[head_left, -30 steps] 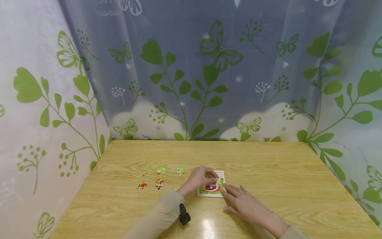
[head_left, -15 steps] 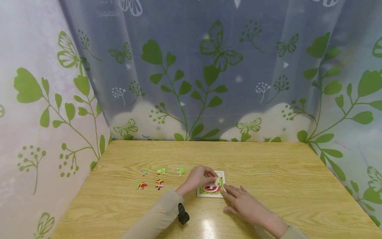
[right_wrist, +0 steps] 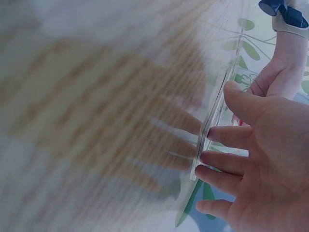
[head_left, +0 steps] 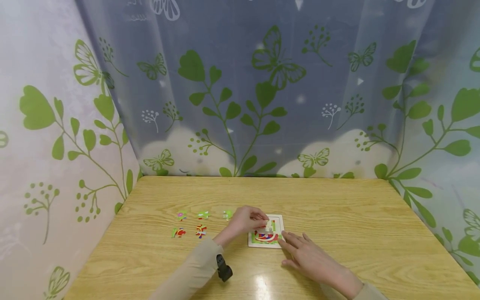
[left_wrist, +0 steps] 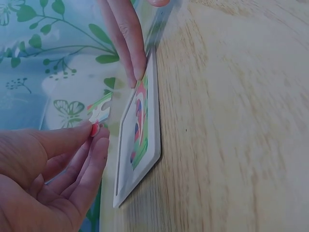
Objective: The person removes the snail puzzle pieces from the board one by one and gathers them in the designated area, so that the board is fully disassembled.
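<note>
My left hand (head_left: 245,221) pinches a jigsaw piece (left_wrist: 100,113) between thumb and fingers, above the left part of a white-rimmed puzzle tray (head_left: 264,246). In the left wrist view the piece shows green, white and red and stands apart from the tray. Several joined pieces with a red, blue and green picture (head_left: 265,237) lie along the tray's near side. My right hand (head_left: 315,256) lies with its fingers extended, fingertips touching the tray's right edge, as the right wrist view also shows.
Several loose jigsaw pieces lie left of the tray in two rows, among them a red and blue piece (head_left: 201,231) and a green piece (head_left: 203,215). The wooden table (head_left: 337,208) meets a leaf-printed curtain (head_left: 240,104) at its back edge.
My left hand has drawn slightly back to the left with the jigsaw piece, showing more of the tray's upper part. The right hand stays at the tray's edge.
</note>
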